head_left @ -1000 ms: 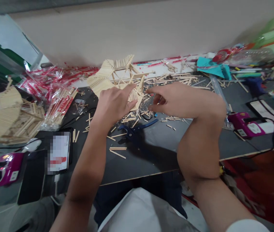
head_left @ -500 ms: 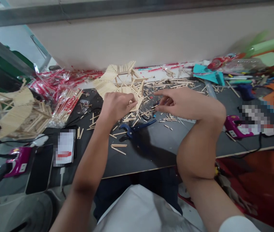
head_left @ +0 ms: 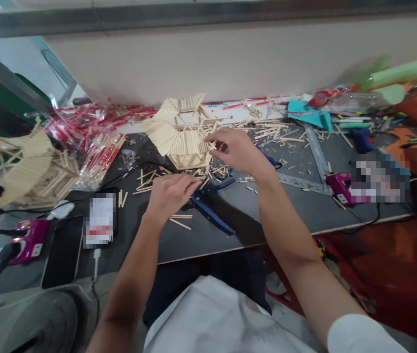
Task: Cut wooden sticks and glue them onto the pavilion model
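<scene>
A small model building of wooden sticks, with flared slatted roofs in two tiers, stands toward the back of the dark table. My right hand is at its right side, thumb and forefinger bent around the corner of the lower roof; a small stick end shows between them. My left hand is in front of the model, palm down, fingers stretched toward the loose sticks. Blue-handled cutters lie on the table just right of my left fingertips. Loose sticks lie nearby.
Packs of sticks in red-and-clear wrappers and a larger stick model are at left. Phones and a purple power adapter lie front left. A clear ruler, another purple adapter and a plastic bottle are at right.
My left hand has come off the model, back toward the cutters. My right hand has moved left to the model's corner. The view has shifted slightly, and the cutters' handles now show.
</scene>
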### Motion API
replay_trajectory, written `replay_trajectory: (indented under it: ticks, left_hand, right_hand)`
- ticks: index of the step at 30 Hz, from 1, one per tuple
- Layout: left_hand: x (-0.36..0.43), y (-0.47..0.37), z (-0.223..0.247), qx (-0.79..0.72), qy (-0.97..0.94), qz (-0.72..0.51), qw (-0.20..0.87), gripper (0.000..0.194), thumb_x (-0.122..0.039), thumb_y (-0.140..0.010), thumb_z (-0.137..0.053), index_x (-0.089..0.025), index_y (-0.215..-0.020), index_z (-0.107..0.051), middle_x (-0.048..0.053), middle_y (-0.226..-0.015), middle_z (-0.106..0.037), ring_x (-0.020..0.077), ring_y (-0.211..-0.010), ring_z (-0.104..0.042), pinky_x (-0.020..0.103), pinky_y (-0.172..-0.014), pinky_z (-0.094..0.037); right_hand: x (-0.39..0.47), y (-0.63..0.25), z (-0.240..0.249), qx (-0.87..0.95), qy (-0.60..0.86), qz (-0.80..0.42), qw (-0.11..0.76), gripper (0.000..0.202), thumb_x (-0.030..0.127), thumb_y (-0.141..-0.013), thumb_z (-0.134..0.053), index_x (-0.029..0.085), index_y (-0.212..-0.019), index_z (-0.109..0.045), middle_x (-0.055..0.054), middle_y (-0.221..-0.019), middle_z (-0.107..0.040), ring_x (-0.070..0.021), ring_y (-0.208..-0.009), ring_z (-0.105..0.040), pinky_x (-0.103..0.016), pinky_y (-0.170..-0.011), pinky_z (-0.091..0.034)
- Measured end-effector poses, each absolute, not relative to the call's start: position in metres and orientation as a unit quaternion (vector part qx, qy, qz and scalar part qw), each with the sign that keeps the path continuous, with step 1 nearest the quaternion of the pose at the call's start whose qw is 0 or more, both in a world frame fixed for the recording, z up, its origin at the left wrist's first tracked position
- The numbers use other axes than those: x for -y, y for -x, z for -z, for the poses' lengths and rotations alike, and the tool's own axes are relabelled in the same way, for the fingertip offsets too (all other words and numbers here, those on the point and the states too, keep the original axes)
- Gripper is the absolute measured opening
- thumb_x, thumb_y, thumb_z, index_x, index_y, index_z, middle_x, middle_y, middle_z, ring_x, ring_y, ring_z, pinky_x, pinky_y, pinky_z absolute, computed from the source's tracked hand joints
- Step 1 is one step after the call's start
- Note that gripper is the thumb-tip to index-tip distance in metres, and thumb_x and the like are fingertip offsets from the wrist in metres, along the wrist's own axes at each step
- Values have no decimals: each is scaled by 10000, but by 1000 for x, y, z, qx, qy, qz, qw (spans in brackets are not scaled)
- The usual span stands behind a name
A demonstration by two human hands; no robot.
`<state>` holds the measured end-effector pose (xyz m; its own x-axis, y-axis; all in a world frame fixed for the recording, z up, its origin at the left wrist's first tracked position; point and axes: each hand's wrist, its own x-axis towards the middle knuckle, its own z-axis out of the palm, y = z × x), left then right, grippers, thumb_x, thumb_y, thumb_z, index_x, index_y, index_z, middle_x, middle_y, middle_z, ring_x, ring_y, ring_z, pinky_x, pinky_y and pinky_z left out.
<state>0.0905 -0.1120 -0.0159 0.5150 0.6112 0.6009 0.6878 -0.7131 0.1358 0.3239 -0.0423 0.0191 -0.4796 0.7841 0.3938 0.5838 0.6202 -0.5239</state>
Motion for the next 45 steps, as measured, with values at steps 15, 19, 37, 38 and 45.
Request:
replay_trajectory:
  ticks: [15, 19, 37, 38, 45]
  left_hand:
    - [127, -81, 50, 398, 880, 261, 9, 232, -334, -995, -588, -191, -848, -696, -6, -741, -748, 144, -659, -695, 265, -606, -431]
    - [127, -78, 49, 434, 867, 242, -30, 257, -354, -1011, -550, -190, -904, -716, 19, -811, -770, 166, -721, -714, 272, -630, -442]
    - [162, -37, 51, 567, 804, 172, -59, 232, -338, -1006, -533, -235, -1074, -730, 56, -1077, -728, 225, -1050, -660, 305, -782, -494]
    - [169, -34, 55, 580, 790, 195, -38, 241, -340, -1013, -520, -240, -1096, -723, 64, -1078, -725, 223, -1052, -659, 310, -813, -499]
    - [184, -25, 73, 615, 745, 254, -55, 244, -344, -1011, -511, -221, -1020, -722, 66, -1009, -729, 209, -980, -670, 317, -854, -517]
  right_hand:
    - [52, -322, -10, 842, 421, -114, 318, 277, 223, -962, -576, 239, -1210, -699, -81, -1145, -679, -167, -731, -607, -371, -794, -526]
    - [54, -320, -11, 834, 438, -122, 312, 295, 261, -974, -554, 266, -1233, -695, -77, -1166, -676, -182, -763, -617, -396, -825, -538]
    - [78, -325, 57, 808, 434, -187, 351, 275, 410, -976, -527, 205, -908, -698, -53, -832, -708, -178, -681, -610, -325, -694, -494]
    - [79, -321, 56, 822, 412, -210, 331, 272, 409, -981, -527, 209, -900, -692, -49, -837, -702, -177, -689, -607, -326, -703, -492]
    - [97, -309, 44, 881, 386, -211, 174, 452, 579, -892, -654, 177, -1101, -650, -114, -1077, -664, -296, -1044, -612, -442, -933, -490]
